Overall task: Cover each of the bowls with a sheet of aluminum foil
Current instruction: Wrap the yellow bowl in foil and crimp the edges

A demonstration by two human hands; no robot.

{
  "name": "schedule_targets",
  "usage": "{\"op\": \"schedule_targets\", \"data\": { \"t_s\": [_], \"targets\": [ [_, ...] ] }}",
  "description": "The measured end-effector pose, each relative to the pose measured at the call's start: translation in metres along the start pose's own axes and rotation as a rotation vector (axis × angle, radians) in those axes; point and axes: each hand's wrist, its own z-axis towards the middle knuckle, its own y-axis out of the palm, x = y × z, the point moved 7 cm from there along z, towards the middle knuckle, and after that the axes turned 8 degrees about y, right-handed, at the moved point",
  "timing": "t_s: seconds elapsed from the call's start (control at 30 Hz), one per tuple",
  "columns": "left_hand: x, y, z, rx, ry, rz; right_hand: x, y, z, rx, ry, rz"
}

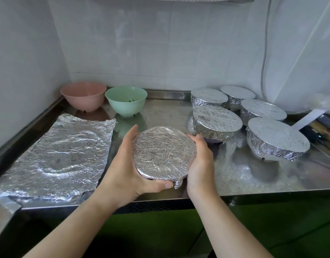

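Note:
A foil-covered bowl (163,152) sits between my two hands near the front of the steel counter (244,179). My left hand (127,164) cups its left side, thumb curled under the near rim. My right hand (199,161) wraps its right side. A pink bowl (83,94) and a green bowl (126,100) stand uncovered at the back left. Crumpled foil sheets (56,157) lie flat on the left of the counter. Several foil-covered bowls (217,121) are grouped at the back right.
White tiled walls close the back and left. A grey cable (265,43) hangs down the wall at the right. Dark items and a white strip (307,120) lie at the far right edge. The counter's front edge runs just below my hands.

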Motion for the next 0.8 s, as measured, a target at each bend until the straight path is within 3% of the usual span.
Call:
{"op": "schedule_targets", "data": {
  "t_s": [0.2, 0.47, 0.57, 0.63, 0.73, 0.8],
  "targets": [
    [0.000, -0.001, 0.000, 0.005, -0.011, 0.018, 0.004, -0.003, -0.002, -0.070, 0.042, -0.128],
    [0.004, -0.002, 0.001, -0.020, -0.011, 0.044, -0.025, -0.033, -0.053, -0.133, -0.393, -0.531],
    [0.005, -0.002, 0.001, -0.024, -0.007, 0.052, -0.014, -0.030, -0.057, -0.178, -0.343, -0.683],
    [0.004, -0.002, 0.000, -0.022, -0.013, 0.052, -0.014, -0.032, -0.062, -0.084, -0.350, -0.717],
    [0.002, -0.003, 0.000, -0.021, -0.021, 0.039, -0.022, -0.040, -0.077, 0.118, -0.540, -0.731],
    [0.001, -0.004, -0.001, -0.024, -0.027, 0.037, -0.023, -0.040, -0.085, 0.156, -0.605, -0.748]
  ]
}}
